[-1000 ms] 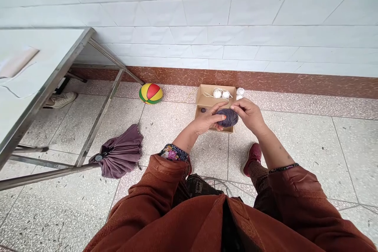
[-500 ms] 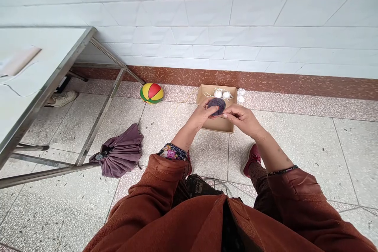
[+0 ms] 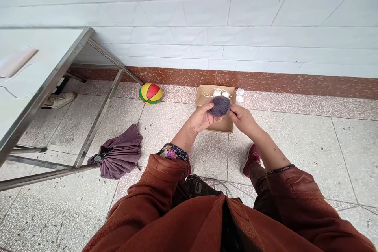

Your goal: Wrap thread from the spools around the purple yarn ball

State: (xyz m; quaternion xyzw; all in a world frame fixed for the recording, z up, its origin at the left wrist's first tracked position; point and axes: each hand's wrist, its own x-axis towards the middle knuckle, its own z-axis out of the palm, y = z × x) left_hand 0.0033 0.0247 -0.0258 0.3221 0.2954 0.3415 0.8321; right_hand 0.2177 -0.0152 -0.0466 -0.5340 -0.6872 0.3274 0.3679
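My left hand (image 3: pixel 201 118) is closed around a dark purple-grey ball of yarn (image 3: pixel 220 106), thumb on its near left side and fingers underneath. Pinched at the ball's right edge, my right hand (image 3: pixel 242 119) has its fingertips on the yarn; a single strand is too fine to make out there. Both hands are held above an open shallow cardboard box (image 3: pixel 221 126). White balls of yarn (image 3: pixel 217 92) lie at the box's far side, partly hidden by the purple-grey ball, with loose white strands around them.
More white balls of yarn (image 3: pixel 239 98) sit on the floor just right of the box. A colourful ball (image 3: pixel 151 93) rests by the wall. At left are a folded purple umbrella (image 3: pixel 122 151) and a metal-framed table (image 3: pixel 59 69), with another person's shoe (image 3: pixel 60 99) beneath.
The ball of yarn has turned in my left hand and shows more of its face. My right hand has shifted slightly right, from the ball's lower front to its right edge.
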